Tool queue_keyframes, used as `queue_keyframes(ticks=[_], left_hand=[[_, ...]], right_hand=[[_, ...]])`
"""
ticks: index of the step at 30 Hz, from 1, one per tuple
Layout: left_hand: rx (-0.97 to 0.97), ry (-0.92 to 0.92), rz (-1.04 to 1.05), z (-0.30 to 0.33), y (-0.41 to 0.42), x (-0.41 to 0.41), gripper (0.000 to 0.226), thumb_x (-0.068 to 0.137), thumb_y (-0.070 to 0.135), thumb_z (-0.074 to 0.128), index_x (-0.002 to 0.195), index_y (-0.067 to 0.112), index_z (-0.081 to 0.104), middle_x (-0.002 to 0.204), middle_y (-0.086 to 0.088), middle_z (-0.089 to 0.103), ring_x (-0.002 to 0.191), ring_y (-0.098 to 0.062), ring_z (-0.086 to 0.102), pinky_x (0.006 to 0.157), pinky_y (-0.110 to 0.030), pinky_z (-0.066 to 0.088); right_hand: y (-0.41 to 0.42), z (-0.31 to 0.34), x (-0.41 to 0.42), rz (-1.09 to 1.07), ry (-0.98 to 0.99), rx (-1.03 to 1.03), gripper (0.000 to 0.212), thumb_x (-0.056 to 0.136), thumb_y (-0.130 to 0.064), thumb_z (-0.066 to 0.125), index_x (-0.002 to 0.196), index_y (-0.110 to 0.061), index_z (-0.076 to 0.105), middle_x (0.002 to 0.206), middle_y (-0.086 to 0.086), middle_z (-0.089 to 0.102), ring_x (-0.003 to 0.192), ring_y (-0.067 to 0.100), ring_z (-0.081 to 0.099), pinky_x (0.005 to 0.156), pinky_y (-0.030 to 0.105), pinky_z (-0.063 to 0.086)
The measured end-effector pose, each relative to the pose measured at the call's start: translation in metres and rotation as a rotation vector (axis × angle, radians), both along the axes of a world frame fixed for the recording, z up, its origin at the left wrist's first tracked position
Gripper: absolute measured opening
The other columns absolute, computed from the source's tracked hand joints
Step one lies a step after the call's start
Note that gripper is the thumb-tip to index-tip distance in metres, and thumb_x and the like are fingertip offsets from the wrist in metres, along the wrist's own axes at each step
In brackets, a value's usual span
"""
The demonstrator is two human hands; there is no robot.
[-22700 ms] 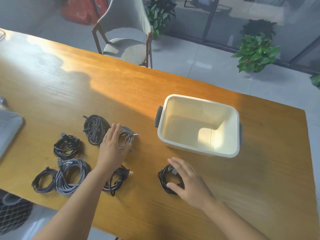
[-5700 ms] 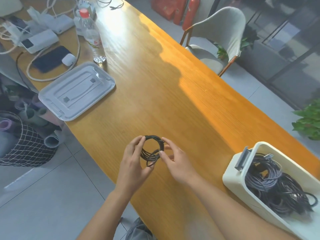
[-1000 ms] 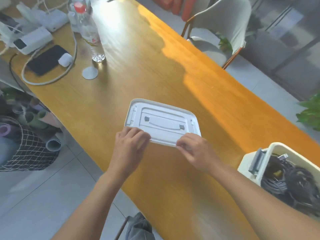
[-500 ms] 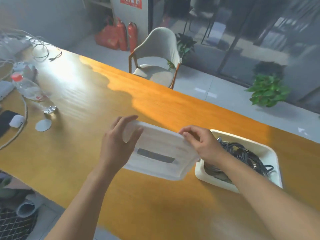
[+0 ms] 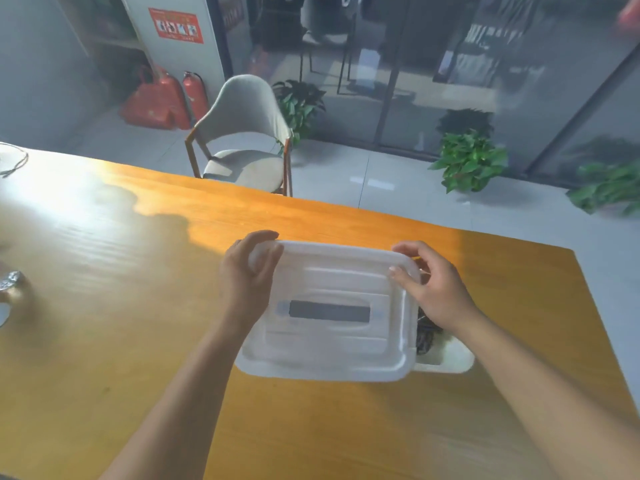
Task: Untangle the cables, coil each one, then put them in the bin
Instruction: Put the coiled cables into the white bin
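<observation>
Half a second on, the white lid (image 5: 332,313) has been carried rightward and is now held over the cream bin (image 5: 446,358), where before it was only overlapping the bin's left end. Most of the bin is covered; just its right end and near corner are left showing, with a sliver of dark coiled cables (image 5: 426,332) seen inside. The left hand (image 5: 247,278) is wrapped round the lid's far-left corner, fingers curled over the rim. The right hand (image 5: 433,285) is clamped on the far-right corner, thumb on top. So each grip is holding the lid.

The cables are judged to be all binned, and only the closing is left. The lid is still offset to the left, so a small shift right seems needed before it is pressed down. Plenty of bare tabletop (image 5: 138,306) is seen around the bin. The far edge is near, the right edge well apart. A grey chair (image 5: 242,140) is seen beyond the far edge.
</observation>
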State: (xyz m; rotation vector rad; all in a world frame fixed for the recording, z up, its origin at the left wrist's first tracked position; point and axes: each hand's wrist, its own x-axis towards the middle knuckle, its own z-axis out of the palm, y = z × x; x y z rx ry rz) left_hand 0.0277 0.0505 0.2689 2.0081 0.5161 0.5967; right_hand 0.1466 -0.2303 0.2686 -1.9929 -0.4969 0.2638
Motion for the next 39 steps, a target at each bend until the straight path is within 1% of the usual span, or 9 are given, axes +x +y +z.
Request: queue_keyframes(ticks=[2, 5, 9, 13, 15, 21, 28, 36, 39], left_hand=[[-0.051, 0.042, -0.025, -0.016, -0.016, 0.016, 0.012, 0.101, 0.030, 0.067, 0.112, 0.031, 0.072, 0.094, 0.015, 0.068, 0.082, -0.006, 0.057, 0.075, -0.020, 0.042], [-0.067, 0.111, -0.082, -0.044, -0.039, 0.037, 0.018, 0.102, 0.031, 0.065, 0.118, 0.038, 0.067, 0.118, 0.005, 0.068, 0.105, -0.005, 0.059, 0.091, -0.026, 0.044], [-0.108, 0.192, -0.176, -0.064, -0.066, 0.055, 0.037, 0.102, 0.015, 0.060, 0.133, 0.034, 0.057, 0.133, 0.008, 0.058, 0.116, -0.002, 0.052, 0.098, -0.023, 0.041], [-0.062, 0.258, -0.254, -0.081, -0.079, 0.063, 0.045, 0.102, 0.006, 0.053, 0.139, 0.032, 0.055, 0.133, 0.006, 0.059, 0.105, -0.014, 0.054, 0.083, -0.013, 0.039], [-0.056, 0.264, -0.252, -0.087, -0.082, 0.068, 0.046, 0.103, 0.005, 0.050, 0.141, 0.031, 0.054, 0.130, 0.004, 0.061, 0.100, -0.020, 0.055, 0.083, -0.023, 0.040], [0.134, 0.221, -0.230, -0.100, -0.080, 0.083, 0.049, 0.098, -0.006, 0.048, 0.139, 0.019, 0.060, 0.133, 0.001, 0.063, 0.127, -0.020, 0.049, 0.109, -0.045, 0.041], [0.118, 0.290, -0.303, -0.122, -0.074, 0.070, 0.042, 0.110, 0.026, 0.036, 0.149, 0.035, 0.049, 0.157, 0.013, 0.044, 0.145, -0.013, 0.043, 0.109, -0.039, 0.042], [0.214, 0.350, -0.312, -0.116, -0.075, 0.070, 0.043, 0.111, 0.035, 0.034, 0.152, 0.043, 0.040, 0.161, 0.016, 0.035, 0.139, -0.017, 0.048, 0.096, -0.044, 0.050], [0.296, 0.359, -0.275, -0.112, -0.079, 0.069, 0.045, 0.110, 0.040, 0.036, 0.154, 0.039, 0.040, 0.164, 0.007, 0.035, 0.141, -0.026, 0.048, 0.099, -0.047, 0.049]], right_hand=[[-0.027, -0.014, 0.007, -0.065, 0.018, -0.030, 0.029, 0.097, -0.022, 0.074, 0.122, -0.032, 0.065, 0.118, -0.020, 0.066, 0.097, 0.003, 0.063, 0.079, 0.013, 0.050], [-0.061, -0.038, 0.017, -0.158, 0.035, -0.075, 0.027, 0.097, -0.019, 0.073, 0.122, -0.028, 0.069, 0.121, -0.007, 0.068, 0.099, 0.004, 0.064, 0.078, 0.014, 0.051], [-0.091, -0.056, 0.029, -0.269, 0.019, -0.144, 0.025, 0.099, -0.018, 0.070, 0.123, -0.025, 0.072, 0.118, -0.010, 0.067, 0.097, -0.006, 0.059, 0.076, 0.007, 0.046], [-0.102, -0.070, 0.041, -0.319, -0.009, -0.191, 0.026, 0.100, -0.019, 0.068, 0.125, -0.024, 0.074, 0.118, -0.013, 0.068, 0.103, -0.004, 0.061, 0.086, 0.016, 0.047], [-0.102, -0.077, 0.046, -0.331, -0.049, -0.245, 0.027, 0.100, -0.020, 0.067, 0.126, -0.023, 0.074, 0.118, -0.012, 0.069, 0.106, 0.007, 0.064, 0.088, 0.022, 0.046], [-0.096, -0.093, 0.062, -0.282, -0.153, -0.343, 0.026, 0.102, -0.019, 0.063, 0.126, -0.021, 0.073, 0.123, -0.006, 0.069, 0.117, 0.016, 0.061, 0.101, 0.033, 0.046], [-0.091, -0.107, 0.059, -0.239, 0.000, -0.301, 0.032, 0.111, -0.022, 0.046, 0.138, -0.023, 0.062, 0.133, -0.011, 0.061, 0.117, 0.003, 0.054, 0.097, 0.023, 0.037], [-0.093, -0.111, 0.053, -0.288, 0.053, -0.278, 0.030, 0.112, -0.032, 0.043, 0.136, -0.031, 0.059, 0.110, -0.011, 0.070, 0.104, 0.017, 0.064, 0.087, 0.032, 0.041], [-0.091, -0.104, 0.051, -0.298, 0.050, -0.296, 0.036, 0.111, -0.037, 0.043, 0.143, -0.031, 0.056, 0.134, -0.014, 0.063, 0.117, 0.004, 0.061, 0.097, 0.030, 0.041]])
